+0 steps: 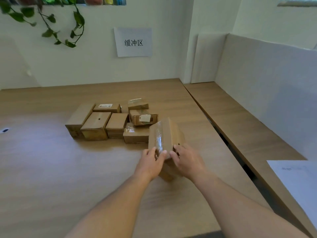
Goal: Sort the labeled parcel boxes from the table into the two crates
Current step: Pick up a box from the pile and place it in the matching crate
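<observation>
We hold the taped box point(165, 134) tilted up, with the left hand point(151, 164) and the right hand point(187, 162) both gripping its near end, probably to look for its label.

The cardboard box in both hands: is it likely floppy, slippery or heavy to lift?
Probably stiff: the cardboard box keeps straight edges while tilted up. The glossy tape strip may feel slick, though bare cardboard should grip well. It seems light: the left hand and right hand grip it only lightly at its sides.
</observation>
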